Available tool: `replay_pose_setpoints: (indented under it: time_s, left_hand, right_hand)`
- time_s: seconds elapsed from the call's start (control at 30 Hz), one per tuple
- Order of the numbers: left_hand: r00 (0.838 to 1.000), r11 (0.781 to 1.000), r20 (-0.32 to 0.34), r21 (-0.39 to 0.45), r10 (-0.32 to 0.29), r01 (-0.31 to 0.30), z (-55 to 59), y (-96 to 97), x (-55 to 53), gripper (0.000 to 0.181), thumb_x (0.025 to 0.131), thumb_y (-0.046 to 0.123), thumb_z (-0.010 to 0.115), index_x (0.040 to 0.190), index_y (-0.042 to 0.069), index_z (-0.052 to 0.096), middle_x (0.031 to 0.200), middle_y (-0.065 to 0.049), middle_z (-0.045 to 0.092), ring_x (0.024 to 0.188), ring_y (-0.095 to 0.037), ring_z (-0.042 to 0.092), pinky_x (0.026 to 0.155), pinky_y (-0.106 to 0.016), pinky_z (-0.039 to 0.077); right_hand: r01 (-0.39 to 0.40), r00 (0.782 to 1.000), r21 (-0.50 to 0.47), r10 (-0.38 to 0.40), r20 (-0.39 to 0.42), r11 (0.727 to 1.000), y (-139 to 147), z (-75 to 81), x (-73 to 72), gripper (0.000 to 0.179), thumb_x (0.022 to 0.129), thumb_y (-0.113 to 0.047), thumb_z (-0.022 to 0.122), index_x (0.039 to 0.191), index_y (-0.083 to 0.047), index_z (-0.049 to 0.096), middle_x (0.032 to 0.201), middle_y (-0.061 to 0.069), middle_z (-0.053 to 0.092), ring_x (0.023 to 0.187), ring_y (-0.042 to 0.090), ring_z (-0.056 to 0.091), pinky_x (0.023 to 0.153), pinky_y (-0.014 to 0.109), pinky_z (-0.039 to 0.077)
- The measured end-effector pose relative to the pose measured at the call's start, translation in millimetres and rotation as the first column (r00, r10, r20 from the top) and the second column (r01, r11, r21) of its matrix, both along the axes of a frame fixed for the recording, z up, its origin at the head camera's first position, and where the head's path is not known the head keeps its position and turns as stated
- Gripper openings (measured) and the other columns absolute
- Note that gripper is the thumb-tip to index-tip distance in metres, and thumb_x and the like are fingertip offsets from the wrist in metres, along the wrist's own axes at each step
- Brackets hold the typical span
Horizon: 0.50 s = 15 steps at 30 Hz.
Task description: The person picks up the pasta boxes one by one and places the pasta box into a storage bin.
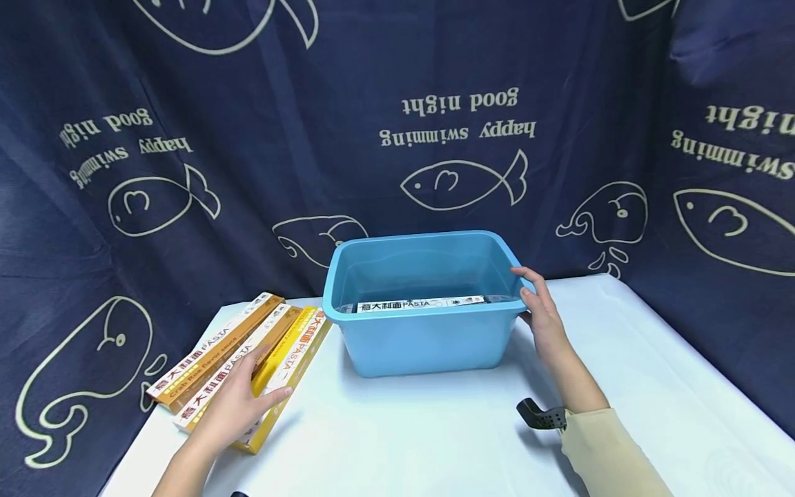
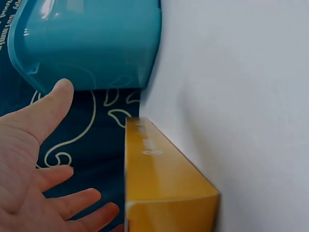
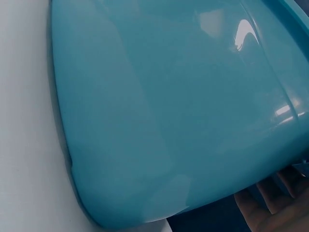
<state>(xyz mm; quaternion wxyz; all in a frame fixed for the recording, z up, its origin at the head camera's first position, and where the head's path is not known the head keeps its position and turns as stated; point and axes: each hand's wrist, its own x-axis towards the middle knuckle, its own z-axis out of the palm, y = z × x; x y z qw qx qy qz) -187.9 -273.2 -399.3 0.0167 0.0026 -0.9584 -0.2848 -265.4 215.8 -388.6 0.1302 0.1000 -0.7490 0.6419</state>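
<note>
A blue plastic bin point(image 1: 422, 345) stands upright on the table, a white pasta box point(image 1: 422, 304) visible inside along its near wall. My right hand point(image 1: 545, 317) grips the bin's right rim; in the right wrist view its fingers point(image 3: 270, 203) are partly hidden by the bin. On the left, several long pasta boxes lie side by side: an orange-and-white box point(image 1: 211, 352) outermost, another orange-and-white one point(image 1: 230, 376) beside it, and a yellow box point(image 1: 295, 366) closest to the bin. Over these last two is my left hand point(image 1: 239, 400), thumb spread and fingers extended, holding nothing.
A white cloth point(image 1: 422, 442) covers the table. Behind it and at both sides hangs a dark blue curtain point(image 1: 348, 138) with fish drawings. The yellow box's far end lies close to the bin's left side. A black strap point(image 1: 540, 416) circles the right wrist.
</note>
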Motion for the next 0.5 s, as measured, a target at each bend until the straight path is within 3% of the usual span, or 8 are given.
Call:
replay_pose_setpoints:
  time_s: [0.27, 0.5]
  left_hand:
    - [0.999, 0.999, 0.038, -0.002, 0.037, -0.037, -8.5, -6.2, 8.2, 0.106, 0.081, 0.049, 0.078, 0.156, 0.002, 0.021, 0.157, -0.028, 0.028, 0.142, -0.047, 0.032, 0.113, -0.066, 0.029]
    - [0.993, 0.996, 0.084, -0.028, 0.087, -0.085, -19.2, -8.8, 20.1, 0.121, 0.068, 0.049, 0.088, 0.156, 0.002, 0.02, 0.156, -0.028, 0.029, 0.138, -0.048, 0.035, 0.11, -0.066, 0.032]
  right_hand:
    - [-0.003, 1.0, -0.03, 0.004, 0.003, 1.0, -2.2, 2.4, -0.4, 0.048, 0.105, -0.033, 0.032, 0.151, -0.021, 0.032, 0.169, 0.005, 0.01, 0.155, 0.037, 0.012, 0.118, 0.071, 0.015]
    - [-0.004, 1.0, -0.025, 0.004, 0.003, 1.0, -3.3, 1.9, -0.1, 0.048, 0.105, -0.031, 0.032, 0.151, -0.02, 0.032, 0.168, 0.005, 0.011, 0.155, 0.037, 0.013, 0.118, 0.071, 0.015]
